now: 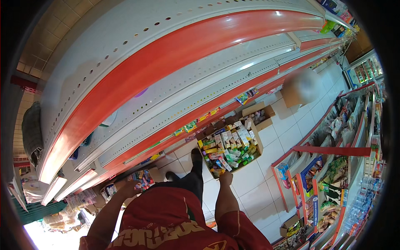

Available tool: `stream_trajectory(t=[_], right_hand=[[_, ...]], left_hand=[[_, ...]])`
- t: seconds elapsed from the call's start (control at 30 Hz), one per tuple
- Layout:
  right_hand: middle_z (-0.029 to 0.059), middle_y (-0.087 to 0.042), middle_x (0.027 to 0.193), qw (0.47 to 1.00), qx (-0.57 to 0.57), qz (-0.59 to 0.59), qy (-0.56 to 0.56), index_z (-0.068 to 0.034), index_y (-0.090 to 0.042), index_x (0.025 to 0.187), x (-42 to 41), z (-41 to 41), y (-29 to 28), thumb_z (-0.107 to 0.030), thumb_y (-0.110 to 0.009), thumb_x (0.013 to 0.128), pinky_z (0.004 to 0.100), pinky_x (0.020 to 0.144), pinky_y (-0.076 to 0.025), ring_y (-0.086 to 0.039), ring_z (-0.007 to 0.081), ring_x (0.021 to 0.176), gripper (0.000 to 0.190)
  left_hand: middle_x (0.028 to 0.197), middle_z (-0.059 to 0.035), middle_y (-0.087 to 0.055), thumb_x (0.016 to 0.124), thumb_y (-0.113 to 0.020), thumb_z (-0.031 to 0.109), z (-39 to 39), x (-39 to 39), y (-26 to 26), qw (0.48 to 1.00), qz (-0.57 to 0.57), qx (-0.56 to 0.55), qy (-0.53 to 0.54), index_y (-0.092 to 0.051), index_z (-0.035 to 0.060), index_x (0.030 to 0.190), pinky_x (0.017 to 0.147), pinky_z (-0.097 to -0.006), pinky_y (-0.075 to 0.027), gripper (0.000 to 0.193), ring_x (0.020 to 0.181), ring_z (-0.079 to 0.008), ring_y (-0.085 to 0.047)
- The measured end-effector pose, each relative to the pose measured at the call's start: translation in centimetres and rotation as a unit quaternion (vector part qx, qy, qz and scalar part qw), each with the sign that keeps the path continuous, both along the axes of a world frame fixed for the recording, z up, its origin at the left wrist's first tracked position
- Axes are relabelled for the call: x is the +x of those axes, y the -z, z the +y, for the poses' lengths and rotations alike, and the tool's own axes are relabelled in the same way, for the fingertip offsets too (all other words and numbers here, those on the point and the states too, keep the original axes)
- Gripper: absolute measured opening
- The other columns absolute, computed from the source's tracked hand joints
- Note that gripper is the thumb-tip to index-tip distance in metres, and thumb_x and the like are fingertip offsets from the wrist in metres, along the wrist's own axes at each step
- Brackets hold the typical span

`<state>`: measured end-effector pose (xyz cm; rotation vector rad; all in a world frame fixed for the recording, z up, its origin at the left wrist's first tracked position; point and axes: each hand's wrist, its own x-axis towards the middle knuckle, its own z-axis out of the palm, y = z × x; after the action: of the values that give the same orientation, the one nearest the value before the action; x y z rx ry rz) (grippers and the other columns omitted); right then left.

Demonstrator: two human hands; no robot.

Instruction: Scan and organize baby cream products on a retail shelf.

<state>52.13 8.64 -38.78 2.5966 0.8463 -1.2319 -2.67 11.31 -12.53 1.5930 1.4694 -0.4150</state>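
My right hand is closed at the near edge of a large open cardboard box on the tiled floor; whether it grips the box edge or an item cannot be told. The box is full of small cartons and green and white bottles. My left hand is at the left beside an open box of colourful packets; its fingers are hard to make out. Above both hands runs a long perforated metal shelf unit with red front strips.
A smaller box of bottles stands behind the large box, with a brown carton further off. Stocked shelves line the right side. A dark cloth lies at the shelf's left end.
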Motion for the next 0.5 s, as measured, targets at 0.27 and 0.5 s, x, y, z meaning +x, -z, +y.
stream_trajectory(t=[0.27,0.5], right_hand=[[0.0260,-0.074,0.117,0.997,0.069,0.017,-0.035,0.000,-0.066,0.120,-0.5,1.5,-9.0,-0.031,-0.080,0.087,0.0523,0.092,-0.060,-0.074,0.0420,0.109,0.047],[0.0247,-0.075,0.091,0.923,0.320,0.094,-0.193,0.000,-0.058,0.120,-5.5,7.4,-21.1,-0.035,-0.082,0.086,0.0547,0.073,-0.059,-0.073,0.0480,0.088,0.055]], left_hand=[[0.122,-0.0201,-0.075,0.092,-0.078,0.037,3.3,3.0,0.2,0.999,-0.030,0.009,-0.032,-0.068,0.0060,0.134,0.100,-0.0471,-0.057,0.054,0.117,-0.0357,-0.072],[0.140,-0.0143,-0.067,0.098,-0.078,0.030,6.4,9.2,-0.6,0.956,-0.267,0.058,-0.101,-0.058,0.0026,0.146,0.106,-0.0427,-0.055,0.059,0.124,-0.0258,-0.067]])
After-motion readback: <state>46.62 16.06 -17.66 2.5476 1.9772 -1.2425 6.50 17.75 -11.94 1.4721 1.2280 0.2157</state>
